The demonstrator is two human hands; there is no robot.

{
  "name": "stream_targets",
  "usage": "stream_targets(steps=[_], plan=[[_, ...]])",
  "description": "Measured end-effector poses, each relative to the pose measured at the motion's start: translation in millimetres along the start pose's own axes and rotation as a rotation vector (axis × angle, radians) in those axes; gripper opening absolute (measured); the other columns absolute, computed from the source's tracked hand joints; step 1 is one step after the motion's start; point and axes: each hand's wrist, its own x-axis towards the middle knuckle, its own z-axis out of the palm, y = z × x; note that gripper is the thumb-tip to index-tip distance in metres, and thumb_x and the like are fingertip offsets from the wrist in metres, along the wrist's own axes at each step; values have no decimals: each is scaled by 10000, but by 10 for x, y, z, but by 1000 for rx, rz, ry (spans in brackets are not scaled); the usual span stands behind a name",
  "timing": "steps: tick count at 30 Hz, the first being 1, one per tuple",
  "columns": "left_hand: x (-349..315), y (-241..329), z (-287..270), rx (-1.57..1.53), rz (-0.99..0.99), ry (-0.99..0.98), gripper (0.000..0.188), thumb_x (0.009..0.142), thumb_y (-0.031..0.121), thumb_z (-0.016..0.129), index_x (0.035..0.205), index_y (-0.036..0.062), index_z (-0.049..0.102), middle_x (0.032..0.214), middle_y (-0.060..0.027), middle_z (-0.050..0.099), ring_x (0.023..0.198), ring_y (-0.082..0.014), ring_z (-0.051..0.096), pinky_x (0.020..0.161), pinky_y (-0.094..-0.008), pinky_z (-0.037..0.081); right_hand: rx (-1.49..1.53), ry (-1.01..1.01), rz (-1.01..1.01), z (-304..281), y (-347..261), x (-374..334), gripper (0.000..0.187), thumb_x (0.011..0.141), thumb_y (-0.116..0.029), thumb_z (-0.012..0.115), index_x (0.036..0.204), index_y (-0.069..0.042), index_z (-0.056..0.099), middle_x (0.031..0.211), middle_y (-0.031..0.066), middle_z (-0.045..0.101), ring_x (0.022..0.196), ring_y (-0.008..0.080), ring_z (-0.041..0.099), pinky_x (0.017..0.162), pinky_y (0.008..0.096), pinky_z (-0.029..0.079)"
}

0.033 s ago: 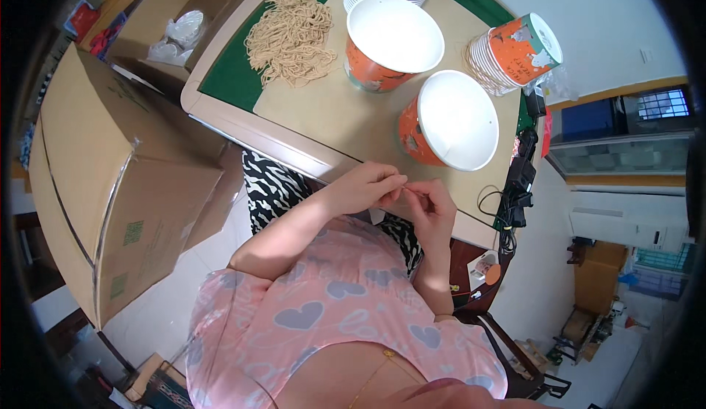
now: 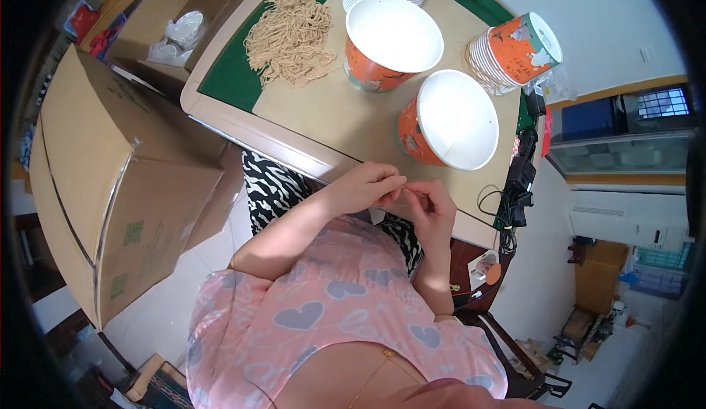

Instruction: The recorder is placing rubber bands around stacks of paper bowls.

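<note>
- Centre: left hand (image 2: 365, 188) and right hand (image 2: 435, 207), fingertips pinched together; cannot tell what they hold.
- Right of centre, above: orange, white-lined paper tub (image 2: 460, 119), long axis slanting, mouth rightward, base leftward.

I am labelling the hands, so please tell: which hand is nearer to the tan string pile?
Left. The left hand is below and right of the tan string pile in the picture; the right hand is lower and farther right.
</note>
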Motion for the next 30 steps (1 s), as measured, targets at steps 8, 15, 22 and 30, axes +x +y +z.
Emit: stream_targets(steps=[8, 15, 22, 30], plan=[[10, -116, -35, -201, -9, -68, 152, 896, 155, 611, 837, 15, 623, 688, 7, 579, 622, -62, 506, 558, -212, 407, 8, -62, 10, -80, 14, 27, 75, 834, -10, 657, 908, -11, 658, 748, 39, 548, 621, 90, 503, 537, 215, 379], [25, -224, -59, 74, 180, 44, 105, 789, 100, 688, 802, 10, 637, 717, -42, 600, 650, -124, 555, 611, -274, 444, 82, -109, 92, -79, -10, 25, 84, 806, 7, 677, 887, -7, 660, 745, 12, 514, 633, 71, 462, 548, 200, 340], [1, -132, -6, 342, 281, 188, 103, 734, 79, 693, 763, 15, 618, 721, -81, 560, 685, -191, 575, 627, -303, 457, 60, -108, 88, -48, 43, 14, 87, 789, 3, 696, 865, -4, 653, 728, -19, 472, 630, 54, 400, 552, 190, 299], [33, -82, -105, 168, 61, 46, 169, 848, 175, 656, 886, 11, 671, 724, -40, 631, 631, -109, 543, 585, -279, 451, 110, -52, 113, -50, 3, 30, 76, 790, 6, 698, 847, -12, 651, 709, -31, 451, 602, 48, 374, 524, 193, 281]])
